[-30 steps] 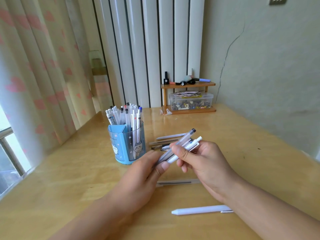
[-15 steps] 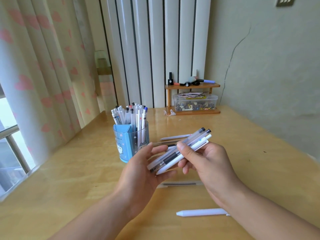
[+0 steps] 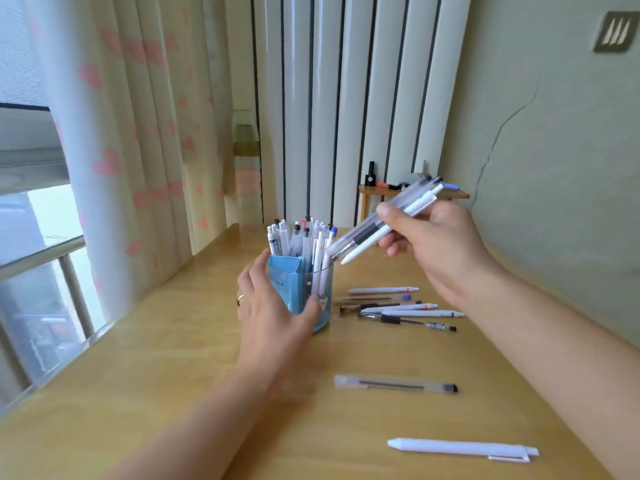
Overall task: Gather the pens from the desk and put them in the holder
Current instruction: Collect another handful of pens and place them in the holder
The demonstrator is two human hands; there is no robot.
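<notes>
my left hand (image 3: 273, 306) is spread, fingers straight and a little apart, cupped against the near left side of the holder (image 3: 304, 289); my thumb lies across its lower front. a ring (image 3: 240, 299) sits on one finger of that hand. the holder is a blue cup standing upright on the desk (image 3: 156, 393), packed with pens (image 3: 301, 237) that stand on end, their caps well above its rim.

to the right and higher, my right hand (image 3: 433, 244) pinches a bundle of pens (image 3: 381, 225), thumb on top and fingers curled under. the bundle slants down to the left, its lower tips just over the right rim of the holder, close to the pens already in it.

under my right hand, a cluster of loose pens (image 3: 401, 308) lies flat on the desk just right of the holder. nearer to me, beside my right forearm, lies a clear pen (image 3: 394, 384), and closest of all a white pen (image 3: 460, 449).
</notes>
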